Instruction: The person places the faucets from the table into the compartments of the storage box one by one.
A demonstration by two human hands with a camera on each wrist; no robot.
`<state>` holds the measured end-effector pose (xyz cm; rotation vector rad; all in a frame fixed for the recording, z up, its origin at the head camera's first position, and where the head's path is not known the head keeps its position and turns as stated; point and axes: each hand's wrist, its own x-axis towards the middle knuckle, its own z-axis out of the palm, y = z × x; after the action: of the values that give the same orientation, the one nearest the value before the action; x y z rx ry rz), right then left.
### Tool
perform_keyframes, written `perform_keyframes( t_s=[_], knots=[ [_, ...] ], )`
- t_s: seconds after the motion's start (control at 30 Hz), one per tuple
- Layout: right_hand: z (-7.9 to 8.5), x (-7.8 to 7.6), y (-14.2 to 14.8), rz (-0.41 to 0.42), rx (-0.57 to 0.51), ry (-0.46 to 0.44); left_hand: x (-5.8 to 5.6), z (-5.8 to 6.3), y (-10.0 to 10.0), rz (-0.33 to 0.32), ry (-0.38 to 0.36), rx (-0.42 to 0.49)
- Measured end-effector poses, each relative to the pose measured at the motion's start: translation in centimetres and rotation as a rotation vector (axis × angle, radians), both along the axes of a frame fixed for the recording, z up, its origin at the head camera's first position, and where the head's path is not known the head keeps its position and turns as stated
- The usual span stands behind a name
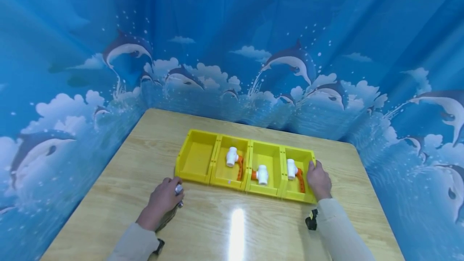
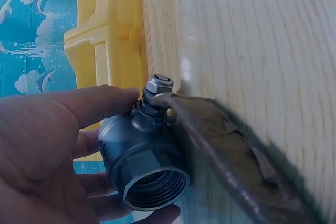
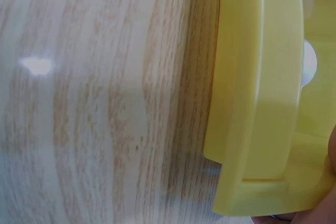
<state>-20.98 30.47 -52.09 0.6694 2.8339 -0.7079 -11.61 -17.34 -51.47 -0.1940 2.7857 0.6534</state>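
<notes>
My left hand [image 1: 164,199] grips a metal ball valve [image 2: 142,150] just off the front left corner of the yellow bins. In the left wrist view, its threaded opening faces the camera, and a nut tops the stem. A long lever handle [image 2: 236,156] in brownish wrapping slants down to the right from it. At the far right, my right hand [image 1: 320,181] holds the end wall of the rightmost yellow bin [image 3: 278,103], thumb inside and fingers outside. White plastic valves with orange handles lie singly in the second bin [image 1: 232,157], third bin and rightmost bin.
The leftmost yellow bin [image 1: 197,156] has nothing in it. All the bins stand joined in a row on a wood-grain table [image 1: 203,220]. A blue dolphin-print curtain [image 1: 224,23] hangs close behind the table and along both sides.
</notes>
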Motion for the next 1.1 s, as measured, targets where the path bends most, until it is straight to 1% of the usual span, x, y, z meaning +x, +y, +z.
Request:
perform_keyframes(
  t_s=[0.2, 0.37, 0.67, 0.9, 1.1],
  knots=[
    [0.17, 0.13, 0.01, 0.012, -0.006, 0.002, -0.10, -0.07, 0.06, -0.003, -0.049, -0.005],
    [0.13, 0.28, -0.01, 0.015, -0.003, 0.001, -0.12, -0.15, -0.11, -0.037, -0.057, -0.004],
    [0.27, 0.27, 0.00, 0.028, 0.006, 0.014, -0.11, -0.10, -0.31, -0.049, -0.039, 0.017],
    [0.19, 0.25, 0.08, 0.034, 0.007, 0.014, -0.09, 0.07, 0.07, -0.018, -0.059, 0.010],
    [0.11, 0.16, 0.11, 0.038, 0.018, 0.024, 0.22, 0.00, 0.53, -0.046, -0.010, -0.027]
  ],
)
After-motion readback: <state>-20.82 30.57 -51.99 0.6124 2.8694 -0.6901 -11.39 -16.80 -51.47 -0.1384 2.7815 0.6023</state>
